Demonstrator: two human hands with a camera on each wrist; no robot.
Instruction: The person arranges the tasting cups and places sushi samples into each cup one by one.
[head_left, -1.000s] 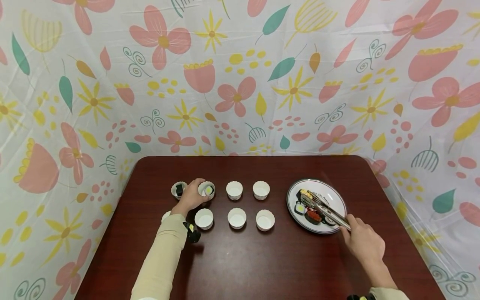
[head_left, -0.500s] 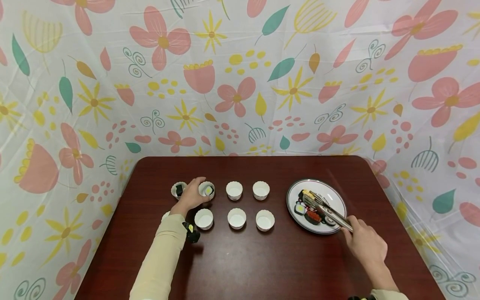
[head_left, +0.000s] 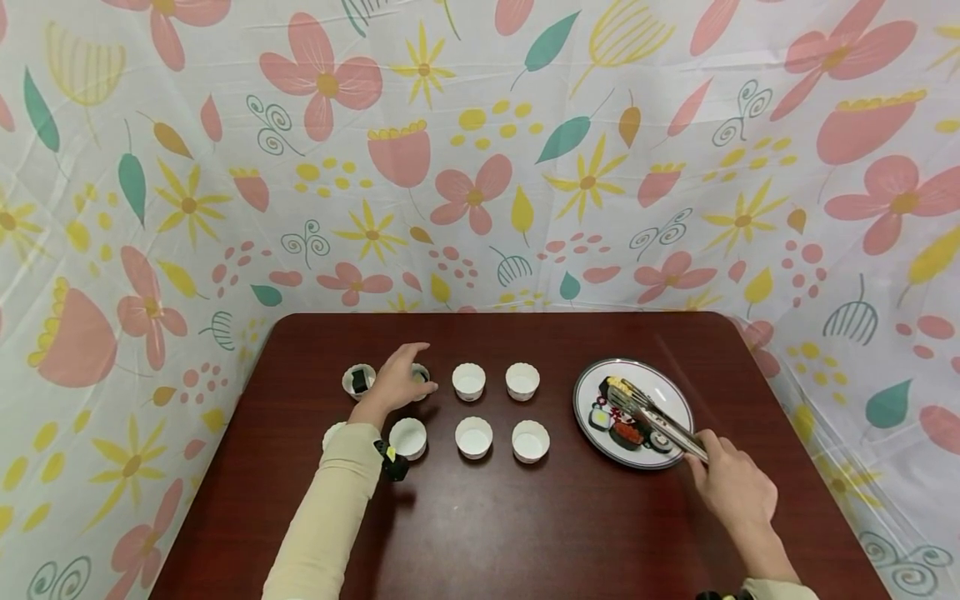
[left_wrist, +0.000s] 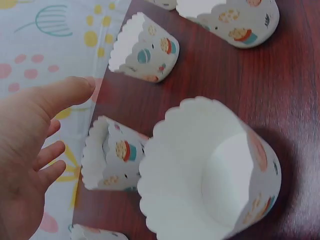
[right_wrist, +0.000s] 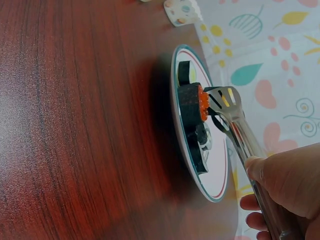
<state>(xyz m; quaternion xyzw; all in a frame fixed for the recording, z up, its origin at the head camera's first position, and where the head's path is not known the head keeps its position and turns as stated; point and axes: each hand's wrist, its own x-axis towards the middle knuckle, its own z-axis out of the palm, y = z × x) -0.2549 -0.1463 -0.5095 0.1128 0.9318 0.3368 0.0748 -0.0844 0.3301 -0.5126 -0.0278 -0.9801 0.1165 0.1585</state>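
My left hand (head_left: pixel 393 385) hovers with thumb and fingers spread over a white paper baking cup (head_left: pixel 421 375) in the back row, hiding part of it. In the left wrist view nothing lies between the fingers. To its left, another cup (head_left: pixel 349 383) holds a black-wrapped sushi piece (head_left: pixel 359 381). My right hand (head_left: pixel 738 487) grips metal tongs (head_left: pixel 681 438), whose slotted heads reach over a white plate (head_left: pixel 667 396). Sushi pieces lie there: one topped with red roe (head_left: pixel 626 433), one with yellow topping (head_left: pixel 617 385), a roll with a yellow centre (head_left: pixel 600 417) and another roll (head_left: pixel 661 442).
Two more cups (head_left: pixel 468 382) (head_left: pixel 522 381) stand in the back row. The front row has cups (head_left: pixel 408 438) (head_left: pixel 474 437) (head_left: pixel 531 441) and one partly behind the left sleeve (head_left: pixel 333 492). A flowered cloth (head_left: pixel 480 167) hangs behind the brown table (head_left: pixel 480 533).
My left hand has let go of the back-row cup, spreading its fingers and lifting slightly. My right hand and the tongs have shifted a little to the right over the plate.
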